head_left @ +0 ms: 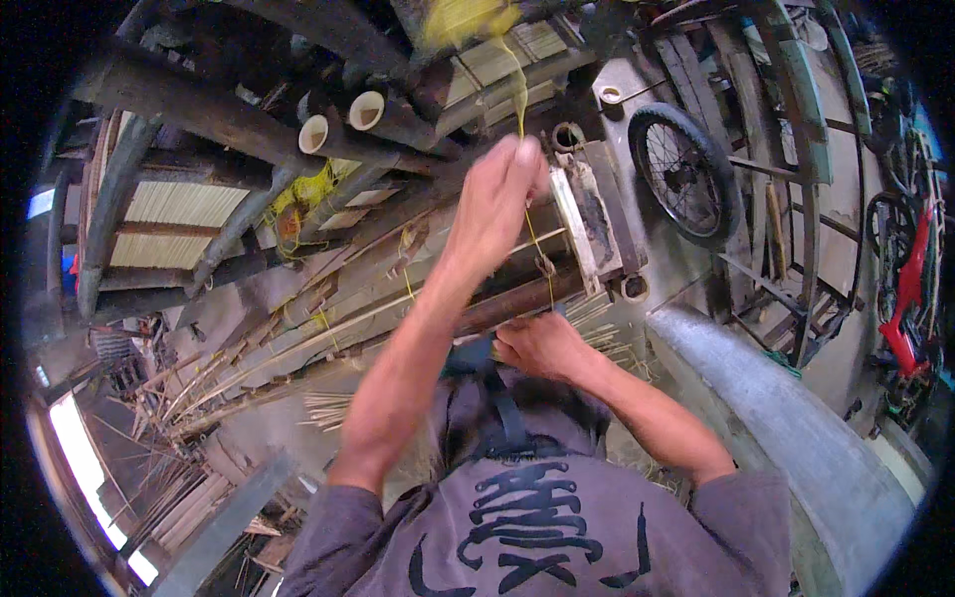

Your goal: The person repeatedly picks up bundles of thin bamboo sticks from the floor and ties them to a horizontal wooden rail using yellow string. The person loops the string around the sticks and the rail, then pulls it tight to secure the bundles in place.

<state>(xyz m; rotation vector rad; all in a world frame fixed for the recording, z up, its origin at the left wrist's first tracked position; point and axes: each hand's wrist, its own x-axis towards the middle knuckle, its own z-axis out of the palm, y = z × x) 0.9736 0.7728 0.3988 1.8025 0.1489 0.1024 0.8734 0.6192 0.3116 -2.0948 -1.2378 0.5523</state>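
Seen from the head camera, a person in a faded purple-grey T-shirt (637, 507) lifts the left hand (507, 184) high over a long rack of poles, its fingers pinched on a thin yellow twine (538, 237). The twine runs from a blurred yellow bundle (468, 22) overhead, through that grip, to a brown round pole (527, 300) in front of the body, where the right hand (545, 346) sits low with fingers curled. Whether that lower hand clasps the twine or merely braces at the pole cannot be told from this angle. The spread of the hands appears meant to keep the slender strand taut.

Similar yellow ties cross the rack to the left, perhaps binding its members together. Thin pale slats (328, 408), straight and splintery, fan out beneath. To the right stand a knobbly black tyre on a spoked wheel (684, 177) and a smooth grey slab (786, 428).
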